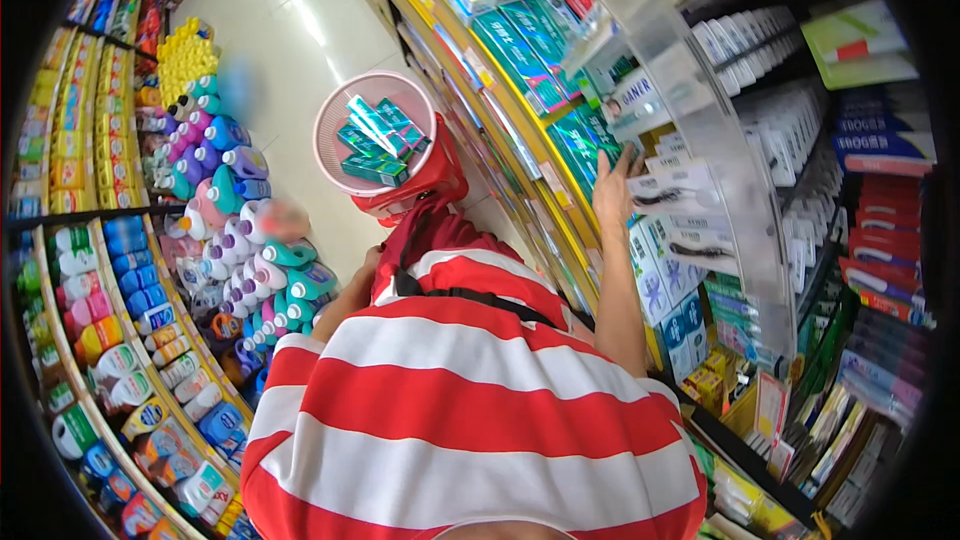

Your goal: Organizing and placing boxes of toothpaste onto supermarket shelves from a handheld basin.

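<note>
My right hand (615, 185) is at the shelf on the right, fingers apart, beside green toothpaste boxes (576, 144) lying on the shelf. Its fingertips reach under hanging toothbrush packs (671, 191); whether they touch a box is hard to see. My left hand (369, 268) is low at my side, by the dark red apron (420, 236), with its fingers mostly hidden. In front of me is a pink perforated basket (327, 159) holding several green toothpaste boxes (375, 167). Red plastic (452, 165) shows below the basket.
A clear plastic panel (724, 142) curves beside the hanging toothbrushes. White boxes (660, 270) stand on the shelf near my right forearm. Left of the tiled aisle floor (289, 37), detergent bottles (247, 240) stand crowded before stocked shelves (154, 292).
</note>
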Demonstrator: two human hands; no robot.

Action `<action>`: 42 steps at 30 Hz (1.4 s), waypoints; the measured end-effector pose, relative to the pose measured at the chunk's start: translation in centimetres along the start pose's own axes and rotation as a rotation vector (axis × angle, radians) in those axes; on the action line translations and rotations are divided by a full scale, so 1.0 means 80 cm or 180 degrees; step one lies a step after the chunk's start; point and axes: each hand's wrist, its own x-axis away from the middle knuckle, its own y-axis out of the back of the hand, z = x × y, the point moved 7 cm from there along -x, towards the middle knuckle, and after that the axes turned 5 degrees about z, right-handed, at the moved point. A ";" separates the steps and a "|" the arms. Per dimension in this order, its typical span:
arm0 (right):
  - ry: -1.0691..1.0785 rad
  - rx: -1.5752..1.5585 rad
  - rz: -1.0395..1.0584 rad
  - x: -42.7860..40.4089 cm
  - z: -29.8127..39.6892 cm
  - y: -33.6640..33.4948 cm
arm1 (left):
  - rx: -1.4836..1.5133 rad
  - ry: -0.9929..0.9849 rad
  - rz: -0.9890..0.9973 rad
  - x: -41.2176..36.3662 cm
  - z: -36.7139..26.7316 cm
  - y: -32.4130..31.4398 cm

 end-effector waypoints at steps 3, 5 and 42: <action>-0.0076 -0.0721 0.0418 0.000 -0.004 0.002 | 0.0134 0.0015 -0.0040 -0.001 0.014 -0.001; -0.0006 -0.0269 0.0279 -0.002 0.005 0.014 | 0.0198 -0.0003 -0.0052 -0.005 0.020 0.002; -0.0245 -0.0539 0.0423 -0.010 -0.011 -0.008 | 0.0778 0.0356 -0.0253 -0.187 -0.122 0.129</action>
